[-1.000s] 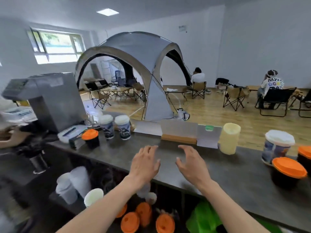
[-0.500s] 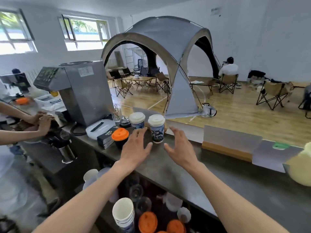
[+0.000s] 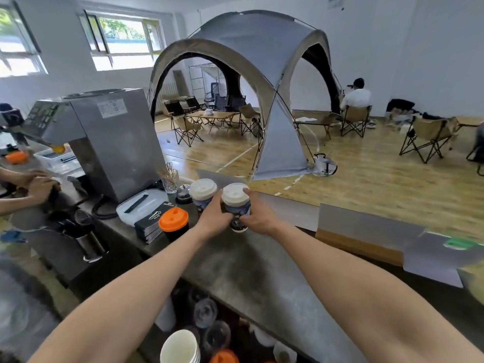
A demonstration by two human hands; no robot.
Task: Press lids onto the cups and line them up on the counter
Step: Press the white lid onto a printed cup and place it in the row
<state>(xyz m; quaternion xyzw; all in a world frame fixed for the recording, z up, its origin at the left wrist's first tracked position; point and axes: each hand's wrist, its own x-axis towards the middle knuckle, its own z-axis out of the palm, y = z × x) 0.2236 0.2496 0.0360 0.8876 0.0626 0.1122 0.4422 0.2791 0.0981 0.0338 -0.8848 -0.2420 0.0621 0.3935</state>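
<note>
The printed paper cup with a white plastic lid (image 3: 235,205) sits near the far edge of the grey stone-look worktop (image 3: 248,273), held between both hands. The left hand (image 3: 213,218) wraps its side from the left. The right hand (image 3: 259,217) grips from the right, with its fingers (image 3: 246,191) curled up to the lid's rim. Both hands are clamped on the cup rather than spread. The cup leans slightly, and I cannot tell whether its base rests on the worktop or is just off it.

A thin paper wall like this is probably light and will buckle if squeezed mid-body. It is likely safer to hold it low and around the stiffer rim, and to press the lid down at its edge, not its centre. If the cup is full, a loose lid would probably spill.

A second lidded printed cup (image 3: 203,191) stands just beside it on the left, and a black cup with an orange lid (image 3: 173,223) is nearer the person. The worktop looks flat and smooth, so cups should slide into line easily. A steel drinks machine (image 3: 110,137) stands to the left. Beyond the worktop are a grey dome tent (image 3: 262,61) and folding chairs on a wooden floor.
</note>
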